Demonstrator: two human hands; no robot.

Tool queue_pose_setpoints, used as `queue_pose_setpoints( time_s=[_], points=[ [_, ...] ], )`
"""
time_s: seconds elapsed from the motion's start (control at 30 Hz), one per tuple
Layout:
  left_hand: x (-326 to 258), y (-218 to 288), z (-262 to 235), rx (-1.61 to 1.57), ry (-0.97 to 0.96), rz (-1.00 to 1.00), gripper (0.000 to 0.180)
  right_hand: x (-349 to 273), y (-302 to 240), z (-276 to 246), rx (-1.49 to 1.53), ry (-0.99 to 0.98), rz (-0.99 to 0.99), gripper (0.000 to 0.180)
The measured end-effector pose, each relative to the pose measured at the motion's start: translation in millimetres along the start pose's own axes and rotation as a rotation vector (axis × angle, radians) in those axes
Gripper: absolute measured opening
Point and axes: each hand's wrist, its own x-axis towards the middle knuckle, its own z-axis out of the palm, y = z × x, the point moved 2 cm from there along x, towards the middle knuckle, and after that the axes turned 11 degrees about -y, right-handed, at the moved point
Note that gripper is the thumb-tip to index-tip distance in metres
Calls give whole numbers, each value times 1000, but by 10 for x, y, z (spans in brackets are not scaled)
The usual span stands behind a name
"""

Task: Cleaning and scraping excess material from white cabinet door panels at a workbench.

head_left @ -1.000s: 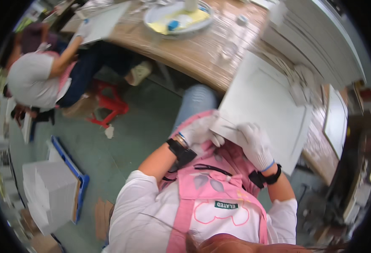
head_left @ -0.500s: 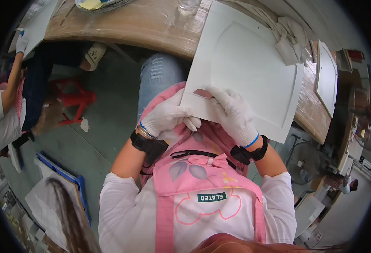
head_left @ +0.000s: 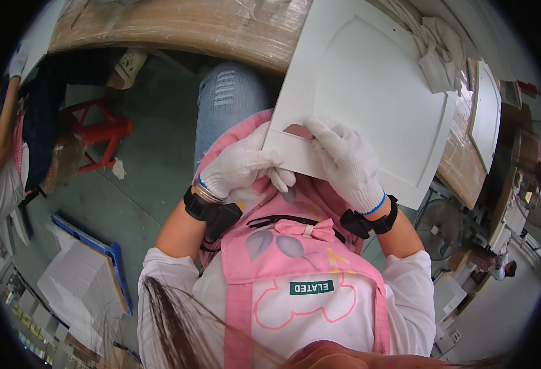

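A white cabinet door panel [head_left: 384,104] with a recessed centre slants from the table toward my lap. My left hand [head_left: 239,163], in a white knit glove, holds the panel's near left corner, fingers curled at its edge. On the panel's near frame, close to that corner, lies a reddish-brown piece of sandpaper [head_left: 298,131]. My gloved right hand [head_left: 348,157] is closed over the sandpaper and presses it to the white surface. Part of the sandpaper is hidden under my fingers.
The wrapped wooden table [head_left: 221,31] carries the panel's far end. A pale cloth [head_left: 439,55] lies at the panel's far right edge, with another white panel [head_left: 485,117] beyond. At left are a red stool [head_left: 101,132] and a co-worker's gloved hand [head_left: 18,61]. A fan [head_left: 439,224] stands at right.
The view has shifted a little, so the panel appears farther right. My right hand has moved slightly, and more of the sandpaper shows. My left hand keeps its hold on the corner.
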Motion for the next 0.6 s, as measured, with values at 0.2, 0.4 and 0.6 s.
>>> queue_pose_setpoints(
  time_s=[0.2, 0.4, 0.6],
  points=[
    [9, 14, 15, 6, -38, 15, 72, 2, 18, 13, -25, -29, -12, 41],
    [8, 34, 29, -23, -20, -15, 58, -15, 46, 54, -55, -7, 5, 42],
    [20, 51, 56, -39, -37, 13, 59, -6, 36, 46, -32, 51, 24, 43]
  ],
)
